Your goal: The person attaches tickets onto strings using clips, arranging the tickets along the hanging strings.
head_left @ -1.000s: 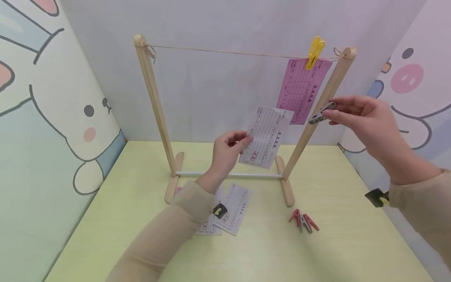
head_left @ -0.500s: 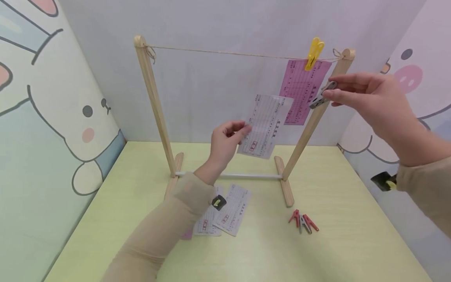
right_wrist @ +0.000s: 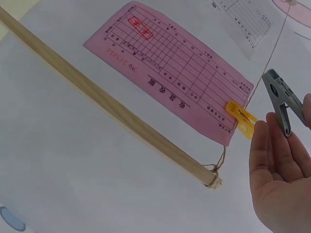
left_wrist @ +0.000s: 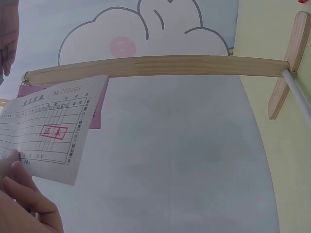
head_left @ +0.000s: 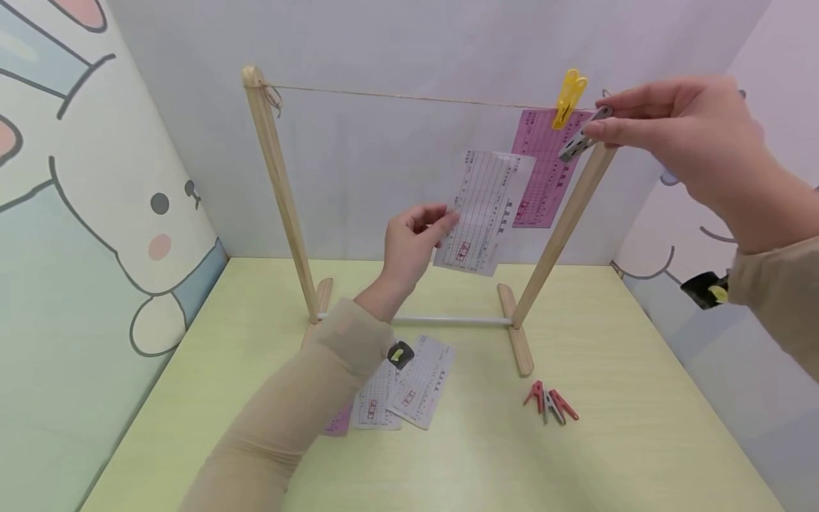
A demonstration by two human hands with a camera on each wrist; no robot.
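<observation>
My left hand (head_left: 412, 245) pinches a white printed slip (head_left: 485, 210) by its left edge and holds it up below the string (head_left: 416, 97) of a wooden rack (head_left: 275, 185). The left wrist view shows the same white slip (left_wrist: 46, 128) above my fingers (left_wrist: 29, 201). My right hand (head_left: 678, 139) pinches a grey clothespin (head_left: 581, 141) near the rack's right post (head_left: 569, 213). The grey clothespin (right_wrist: 282, 104) shows in the right wrist view, jaws toward the string (right_wrist: 272, 53). A pink slip (head_left: 547, 167) hangs from a yellow clothespin (head_left: 568, 96).
On the yellow-green table (head_left: 576, 462) lie more slips (head_left: 409, 391) under my left forearm, and red and grey clothespins (head_left: 552, 404) in front of the rack's right foot (head_left: 517, 341). Cartoon-printed walls close in left and right.
Both hands have risen toward the string. The white slip moved up, overlapping the pink slip's left edge. The grey clothespin climbed from mid-post to near the yellow clothespin.
</observation>
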